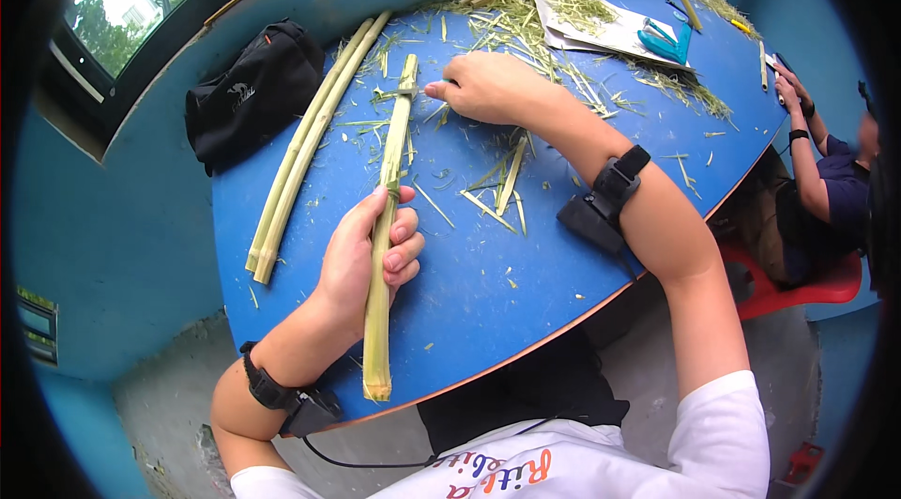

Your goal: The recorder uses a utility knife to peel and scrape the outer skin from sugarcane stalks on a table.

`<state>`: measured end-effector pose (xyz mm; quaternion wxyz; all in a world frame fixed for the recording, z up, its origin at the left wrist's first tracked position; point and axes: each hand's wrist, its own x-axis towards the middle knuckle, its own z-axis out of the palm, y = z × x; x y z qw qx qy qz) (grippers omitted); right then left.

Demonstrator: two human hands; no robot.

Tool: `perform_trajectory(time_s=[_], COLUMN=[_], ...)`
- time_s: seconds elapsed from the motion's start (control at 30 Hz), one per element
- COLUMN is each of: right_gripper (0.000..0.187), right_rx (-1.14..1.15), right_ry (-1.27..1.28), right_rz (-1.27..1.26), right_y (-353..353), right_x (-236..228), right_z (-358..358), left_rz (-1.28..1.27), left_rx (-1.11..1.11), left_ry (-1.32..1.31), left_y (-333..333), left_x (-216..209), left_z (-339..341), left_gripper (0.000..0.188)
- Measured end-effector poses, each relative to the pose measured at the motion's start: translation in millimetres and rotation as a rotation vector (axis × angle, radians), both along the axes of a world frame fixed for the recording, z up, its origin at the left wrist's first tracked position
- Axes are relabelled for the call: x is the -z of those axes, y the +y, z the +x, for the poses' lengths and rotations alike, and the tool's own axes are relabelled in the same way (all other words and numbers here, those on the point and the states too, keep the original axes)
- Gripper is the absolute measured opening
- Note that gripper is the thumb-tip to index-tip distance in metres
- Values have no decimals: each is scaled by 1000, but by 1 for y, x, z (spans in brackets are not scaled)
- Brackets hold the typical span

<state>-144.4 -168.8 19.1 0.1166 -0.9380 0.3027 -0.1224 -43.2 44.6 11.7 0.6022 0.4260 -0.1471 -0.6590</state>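
Observation:
My left hand (368, 241) is wrapped round a pale green cane stalk (377, 321), which lies lengthwise over the blue table with its near end by the front edge. The thumb presses on the stalk at a ragged, raised spot. Close to the stalk's far end, my right hand (488, 88) is closed in a pinch. A thin grey blade-like piece (407, 92) crosses the stalk there and reaches toward those fingertips; its exact kind is too small to tell. Two uncut cane stalks (305, 152) lie side by side to the left.
A black bag (253, 91) sits at the table's left edge. Green shavings (511, 30) cover much of the far side of the blue table (488, 302). Papers (601, 25) and a teal tool (664, 39) lie at the back right. Another person (817, 170) sits at the right.

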Motion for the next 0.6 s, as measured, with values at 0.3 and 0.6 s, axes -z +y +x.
perform_trajectory(time_s=[0.3, 0.6], right_gripper=[49, 51], right_rx=[-1, -9], right_ry=[-42, 43], right_rz=[-42, 80], right_y=[-6, 1], right_x=[5, -10], right_z=[1, -1], left_rz=[-6, -29], left_rx=[-7, 3], left_ry=[71, 80], left_y=[-2, -1], left_x=[2, 1], left_z=[4, 7], left_gripper=[29, 30])
